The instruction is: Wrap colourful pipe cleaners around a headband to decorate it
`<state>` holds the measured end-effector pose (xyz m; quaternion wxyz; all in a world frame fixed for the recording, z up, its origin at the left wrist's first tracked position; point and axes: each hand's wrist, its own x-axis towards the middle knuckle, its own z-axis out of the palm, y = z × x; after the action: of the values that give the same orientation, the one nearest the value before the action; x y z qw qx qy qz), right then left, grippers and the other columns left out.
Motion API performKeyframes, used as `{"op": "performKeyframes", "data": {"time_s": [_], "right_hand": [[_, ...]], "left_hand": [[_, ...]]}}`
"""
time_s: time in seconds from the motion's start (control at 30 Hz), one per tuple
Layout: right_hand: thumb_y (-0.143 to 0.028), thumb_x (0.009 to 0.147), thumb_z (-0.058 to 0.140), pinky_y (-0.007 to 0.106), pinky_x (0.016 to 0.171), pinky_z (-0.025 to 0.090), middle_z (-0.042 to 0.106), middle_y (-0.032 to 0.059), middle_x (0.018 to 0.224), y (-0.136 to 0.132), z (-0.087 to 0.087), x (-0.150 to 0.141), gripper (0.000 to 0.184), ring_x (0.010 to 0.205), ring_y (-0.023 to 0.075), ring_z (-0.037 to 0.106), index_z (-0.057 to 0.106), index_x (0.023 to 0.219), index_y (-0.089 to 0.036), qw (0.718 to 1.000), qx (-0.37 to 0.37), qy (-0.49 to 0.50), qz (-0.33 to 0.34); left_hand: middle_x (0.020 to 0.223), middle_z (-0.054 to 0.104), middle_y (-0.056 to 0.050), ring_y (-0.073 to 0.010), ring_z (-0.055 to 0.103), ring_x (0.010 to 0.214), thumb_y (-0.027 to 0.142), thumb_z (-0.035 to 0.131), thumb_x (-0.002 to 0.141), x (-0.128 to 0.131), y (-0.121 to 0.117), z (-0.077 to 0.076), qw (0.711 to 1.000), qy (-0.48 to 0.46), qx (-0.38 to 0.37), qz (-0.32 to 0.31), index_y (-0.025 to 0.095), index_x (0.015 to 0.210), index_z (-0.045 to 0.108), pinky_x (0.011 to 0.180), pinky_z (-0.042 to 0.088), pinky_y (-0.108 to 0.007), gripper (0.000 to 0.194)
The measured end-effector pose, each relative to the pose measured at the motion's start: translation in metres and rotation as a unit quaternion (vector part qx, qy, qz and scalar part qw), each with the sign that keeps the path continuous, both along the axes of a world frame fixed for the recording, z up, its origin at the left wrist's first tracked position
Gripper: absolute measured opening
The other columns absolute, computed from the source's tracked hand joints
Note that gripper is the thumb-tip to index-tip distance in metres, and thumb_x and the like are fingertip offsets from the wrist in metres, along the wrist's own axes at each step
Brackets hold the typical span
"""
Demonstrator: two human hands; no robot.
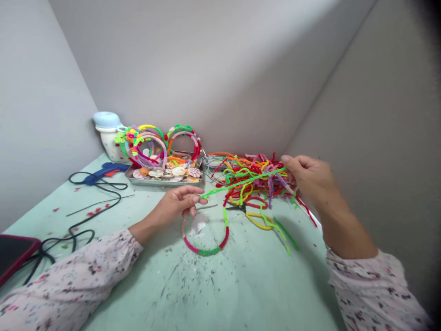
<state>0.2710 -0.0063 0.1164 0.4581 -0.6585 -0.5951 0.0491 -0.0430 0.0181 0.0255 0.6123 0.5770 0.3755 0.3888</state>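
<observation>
A bright green pipe cleaner (243, 182) is stretched between my two hands above the table. My left hand (181, 200) pinches its left end between thumb and fingers. The other end is gripped by my right hand (308, 177), beside the pile. Below my left hand lies a headband (210, 252) wrapped in pink, green, red and light green, its open side facing away from me. The fingers of my left hand overlap one tip of it. Scissors (260, 221) with red and yellow handles lie just right of the headband, blades pointing left.
Behind are a tangled pile of pipe cleaners (255, 168), a metal tray (165, 182) of shells and several finished headbands (148, 147). A blue glue gun (105, 172), black cord (74, 234), white jar (108, 138) and dark red-edged device (15, 255) are at left. Walls enclose the table.
</observation>
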Motion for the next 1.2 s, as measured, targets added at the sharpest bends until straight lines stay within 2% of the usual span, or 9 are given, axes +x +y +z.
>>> {"op": "performKeyframes", "data": {"time_s": [0.1,0.27,0.43,0.5,0.67,0.87,1.03,1.2], "right_hand": [[-0.058,0.081,0.047,0.024,0.044,0.023,0.032,-0.0042,0.049,0.000,0.004,0.010,0.049,0.047,0.0090,0.031,0.040,0.052,-0.019,0.997,-0.034,-0.066,-0.013],[-0.066,0.076,0.048,0.024,0.046,0.021,0.031,-0.0048,0.051,0.004,0.005,0.030,0.053,0.049,0.0088,0.027,0.041,0.054,-0.018,0.980,-0.178,-0.079,0.042],[-0.069,0.070,0.055,0.023,0.043,0.020,0.032,-0.0052,0.050,0.007,0.002,0.039,0.054,0.047,0.0086,0.028,0.041,0.056,-0.019,0.963,-0.246,-0.035,0.100],[-0.069,0.070,0.055,0.023,0.042,0.020,0.032,-0.0055,0.049,0.007,0.000,0.040,0.053,0.046,0.0085,0.027,0.041,0.057,-0.020,0.958,-0.258,-0.007,0.127],[-0.067,0.072,0.056,0.023,0.043,0.025,0.036,-0.0050,0.049,0.007,-0.006,0.040,0.053,0.045,0.0081,0.028,0.042,0.054,-0.019,0.945,-0.262,0.047,0.191],[-0.058,0.073,0.062,0.023,0.048,0.036,0.052,-0.0002,0.058,0.005,-0.008,0.038,0.041,0.052,0.0110,0.043,0.055,0.063,-0.019,0.919,-0.249,0.166,0.257],[-0.044,0.072,0.068,0.026,0.051,0.039,0.057,0.0021,0.060,0.005,-0.005,0.035,0.025,0.054,0.0129,0.048,0.062,0.064,-0.020,0.924,-0.221,0.198,0.241],[-0.043,0.071,0.069,0.026,0.049,0.038,0.057,0.0016,0.057,0.010,-0.004,0.039,0.026,0.050,0.0113,0.048,0.063,0.065,-0.019,0.939,-0.231,0.161,0.196]], "left_hand": [[0.090,0.071,-0.006,-0.0051,0.056,0.052,0.036,0.065,0.077,-0.002,-0.001,0.002,1.000,-0.004,-0.002,-0.028,0.018,0.105,0.060,0.045,0.032,-0.016,0.034],[0.089,0.072,-0.007,-0.0085,0.061,0.058,0.037,0.064,0.078,-0.002,0.000,0.004,0.996,0.049,0.032,-0.066,0.017,0.106,0.060,0.047,0.034,-0.017,0.034],[0.072,0.070,-0.005,-0.0182,0.066,0.078,0.039,0.064,0.077,0.000,0.001,0.006,0.994,0.084,0.064,0.000,0.016,0.110,0.059,0.047,0.036,-0.018,0.040],[0.067,0.068,-0.004,-0.0195,0.066,0.080,0.038,0.065,0.076,0.000,0.001,0.006,0.995,0.083,0.053,0.023,0.015,0.108,0.059,0.047,0.035,-0.018,0.040],[0.078,0.068,-0.005,-0.0110,0.058,0.059,0.038,0.067,0.073,-0.002,0.003,0.001,0.993,0.086,0.052,0.062,0.015,0.096,0.062,0.049,0.039,-0.020,0.033],[0.074,0.066,-0.002,-0.0101,0.054,0.056,0.040,0.061,0.075,-0.002,0.006,-0.005,0.984,0.138,0.085,0.071,0.016,0.090,0.064,0.048,0.037,-0.019,0.028],[0.074,0.064,-0.001,-0.0096,0.052,0.055,0.041,0.057,0.078,-0.002,0.005,-0.005,0.981,0.150,0.102,0.073,0.016,0.084,0.060,0.051,0.038,-0.020,0.026],[0.069,0.057,0.002,-0.0090,0.049,0.056,0.042,0.053,0.082,-0.004,0.002,-0.003,0.979,0.148,0.134,0.041,0.016,0.080,0.055,0.053,0.037,-0.020,0.026]]}}
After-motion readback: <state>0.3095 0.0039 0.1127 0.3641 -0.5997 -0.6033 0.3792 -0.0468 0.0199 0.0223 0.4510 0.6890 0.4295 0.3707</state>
